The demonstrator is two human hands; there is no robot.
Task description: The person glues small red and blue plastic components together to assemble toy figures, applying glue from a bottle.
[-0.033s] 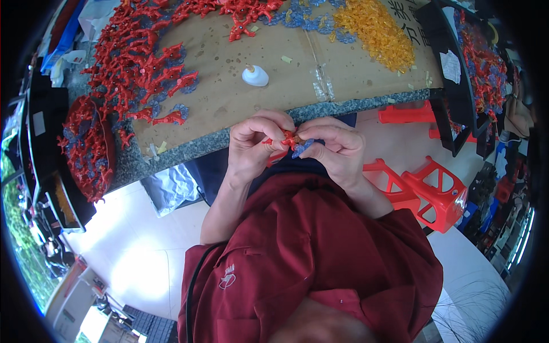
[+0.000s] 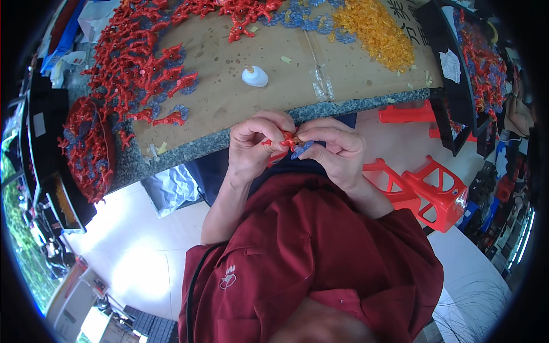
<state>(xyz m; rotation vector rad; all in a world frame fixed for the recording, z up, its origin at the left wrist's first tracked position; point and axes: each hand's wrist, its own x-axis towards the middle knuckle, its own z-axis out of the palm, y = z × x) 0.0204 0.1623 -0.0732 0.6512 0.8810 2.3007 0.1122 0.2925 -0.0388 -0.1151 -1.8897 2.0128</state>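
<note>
Just past the table's near edge, both hands meet over my lap around a small red plastic figure (image 2: 287, 138). My left hand (image 2: 251, 143) is closed, thumb and forefinger pinching the figure's left side. My right hand (image 2: 338, 150) is closed at its other side, fingertips against a clear blue plastic piece (image 2: 299, 150) joined to or touching the figure. A small orange bit shows between the fingertips, its shape partly hidden. Beyond the hands, a white squeeze bottle (image 2: 255, 76) rests on the cardboard (image 2: 229, 103) covering the table.
Many red figures with blue pieces (image 2: 143, 68) lie heaped at the left and far side. A red bowl (image 2: 112, 151) of them sits at the left edge. Amber pieces (image 2: 374, 34) are piled far right, beside loose blue ones (image 2: 303, 22). Red stools (image 2: 440, 194) stand at right.
The figure and blue piece have tilted very slightly between my fingertips. Both hands keep nearly the same place and grip.
</note>
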